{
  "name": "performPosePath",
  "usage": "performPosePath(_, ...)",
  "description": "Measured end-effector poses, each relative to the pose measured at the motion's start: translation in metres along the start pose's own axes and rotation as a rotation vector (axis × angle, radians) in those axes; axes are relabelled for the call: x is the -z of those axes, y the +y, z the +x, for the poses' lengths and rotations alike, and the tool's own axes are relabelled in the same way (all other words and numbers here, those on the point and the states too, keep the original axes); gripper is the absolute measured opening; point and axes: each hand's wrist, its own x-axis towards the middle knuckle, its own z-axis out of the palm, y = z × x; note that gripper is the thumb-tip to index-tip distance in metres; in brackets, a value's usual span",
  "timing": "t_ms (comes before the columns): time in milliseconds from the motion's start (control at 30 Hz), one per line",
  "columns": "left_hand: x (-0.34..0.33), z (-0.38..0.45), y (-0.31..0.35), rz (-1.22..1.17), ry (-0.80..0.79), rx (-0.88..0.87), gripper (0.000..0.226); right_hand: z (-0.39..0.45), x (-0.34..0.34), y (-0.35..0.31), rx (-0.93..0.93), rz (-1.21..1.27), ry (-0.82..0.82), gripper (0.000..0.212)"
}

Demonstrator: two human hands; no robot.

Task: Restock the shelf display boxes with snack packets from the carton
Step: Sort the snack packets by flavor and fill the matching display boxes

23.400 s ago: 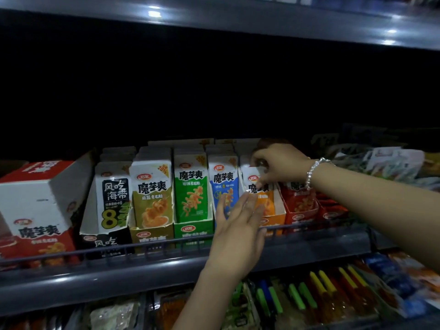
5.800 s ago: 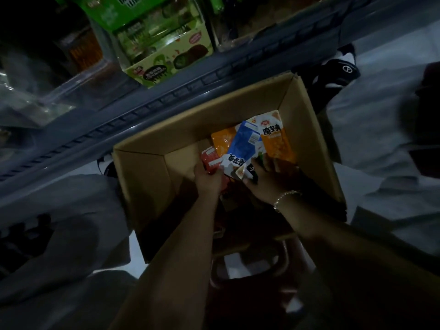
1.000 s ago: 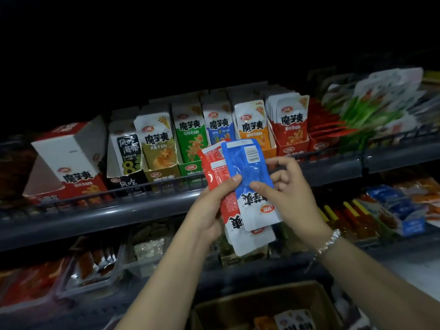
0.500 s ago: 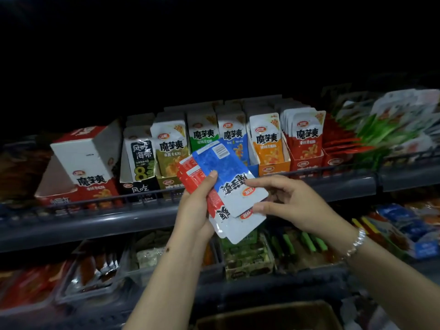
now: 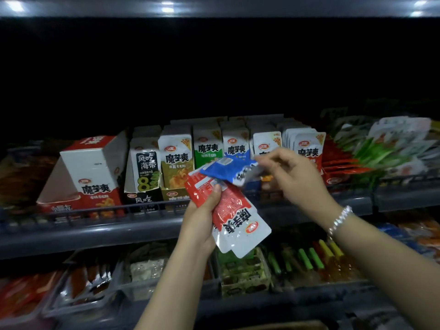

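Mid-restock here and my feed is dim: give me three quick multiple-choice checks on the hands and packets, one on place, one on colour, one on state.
1. Where is the blue packet?
A. In front of the row of display boxes, level with them
B. Down in the carton
C. On the lower shelf

2. What colour are the packets held by the left hand?
A. Green
B. Red and white
C. Orange

3. How is the right hand holding the blue packet?
A. Flat palm under it
B. Not touching it
C. Pinched at its right end by the fingertips

Answers: 1 A, it hangs in front of the blue display box. 2 B, the red packets show red bodies with white ends. 3 C, the fingertips close on the packet's right edge.
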Motion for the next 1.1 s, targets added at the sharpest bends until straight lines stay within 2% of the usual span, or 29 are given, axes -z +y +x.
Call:
performPosePath(100, 0.003, 0.003, 0.001, 0.016, 0.016, -0.031, 0.021, 0.03, 0.004, -0.006, 0.025, -0.072, 0.135, 0.011)
performPosePath(200, 0.008, 0.004, 0.002, 0.078, 0.049, -0.103, 0.019, 0.063, 0.008, -0.01, 0.008, -0.107, 0.199, 0.011)
performPosePath(367, 0.014, 0.007, 0.004, 0.114, 0.087, -0.143, 0.017, 0.103, 0.001, -0.013, -0.057, -0.293, 0.122, 0.02)
performPosePath(500, 0.015, 0.006, 0.005, 0.13, 0.085, -0.147, 0.018, 0.12, -0.017, -0.009, -0.181, -0.417, 0.005, 0.023)
performPosePath(567, 0.015, 0.006, 0.004, 0.135, 0.086, -0.141, 0.017, 0.123, -0.025, -0.005, -0.207, -0.521, -0.066, 0.035)
performPosePath(633, 0.015, 0.006, 0.005, 0.139, 0.083, -0.136, 0.016, 0.124, -0.029, -0.002, -0.164, -0.67, -0.119, 0.053)
performPosePath(700, 0.015, 0.005, 0.005, 0.144, 0.076, -0.126, 0.016, 0.122, -0.031, 0.005, -0.118, -0.743, -0.154, 0.062)
performPosePath(800, 0.014, 0.004, 0.004, 0.154, 0.064, -0.117, 0.02, 0.116, -0.035, 0.02, -0.068, -0.825, -0.201, 0.067)
performPosePath(1100, 0.013, 0.003, 0.002, 0.166, 0.073, -0.091, 0.023, 0.101, -0.04, 0.046, -0.022, -0.842, -0.149, 0.075)
